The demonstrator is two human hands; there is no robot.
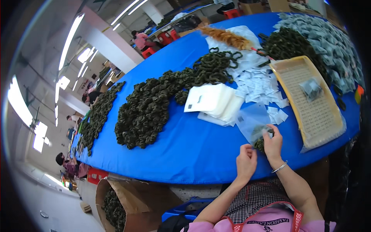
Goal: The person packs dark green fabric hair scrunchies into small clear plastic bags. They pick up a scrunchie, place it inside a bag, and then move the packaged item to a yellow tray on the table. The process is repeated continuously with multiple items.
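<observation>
Left of the yellow tray [284, 91], my right hand [273, 145] clamps a clear bag [252, 120]; whether my left hand [246, 160] grips it, I can't tell.

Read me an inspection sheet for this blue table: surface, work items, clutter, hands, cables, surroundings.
Surface: blue cover, slightly creased.
Work items: clear bag and dark green bundle at the hands; white bag stack and scattered white slips beyond.
Clutter: dark green heaps, grey-blue pile, yellow-rimmed tray holding a small packet.
Hands: right hand grips the clear bag; left hand beside it, contact unclear.
Cables: nothing seen.
Surroundings: cardboard box below the table edge; people and red stools farther off.
</observation>
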